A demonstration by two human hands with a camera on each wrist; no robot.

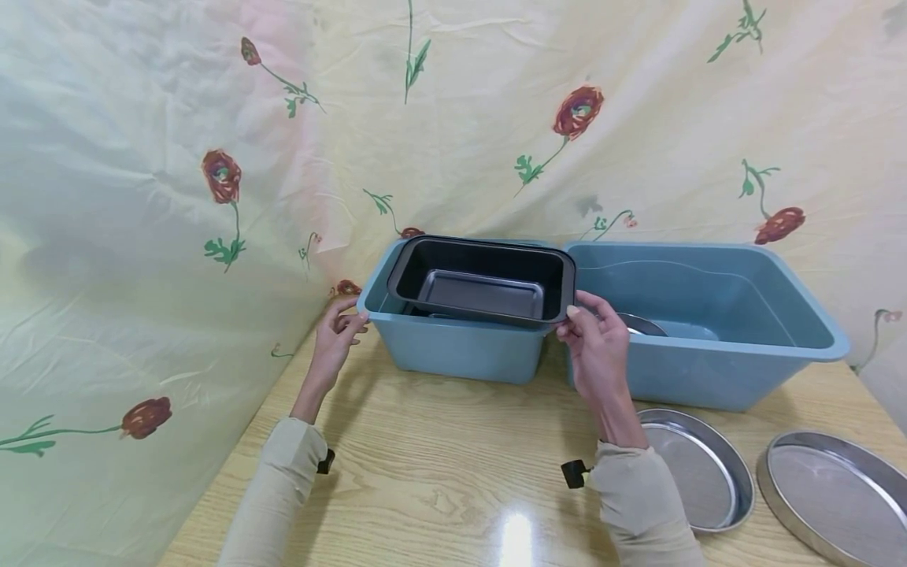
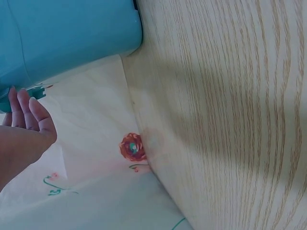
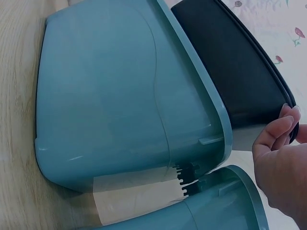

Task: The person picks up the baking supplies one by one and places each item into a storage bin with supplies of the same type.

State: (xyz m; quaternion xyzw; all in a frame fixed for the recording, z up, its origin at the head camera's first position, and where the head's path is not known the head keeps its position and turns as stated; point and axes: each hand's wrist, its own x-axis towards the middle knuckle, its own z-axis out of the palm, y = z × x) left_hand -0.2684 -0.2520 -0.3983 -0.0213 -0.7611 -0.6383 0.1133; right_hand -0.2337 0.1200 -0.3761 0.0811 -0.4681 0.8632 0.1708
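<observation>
Sleeves (image 1: 648, 500): light beige, foreground, above the wood-grain tabletop (image 1: 425, 449).
Round metal pans (image 1: 690, 472) (image 1: 846, 496): two, on the tabletop, near the right sleeve.
Right hand (image 1: 601, 342): pinches the right end of the black loaf pan (image 1: 485, 293).
Loaf pan: tilted, at the mouth of the left blue bin (image 1: 460, 350).
Left hand (image 1: 336, 331): at that bin's rim; grip cannot be determined.
Right blue bin (image 1: 687, 374): beside the left.

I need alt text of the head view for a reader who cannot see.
A person's right hand pinches a black baking pan over the left blue bin, while the left hand touches the same bin. Beside it stands another blue bin; two round metal pans lie on the table.
</observation>
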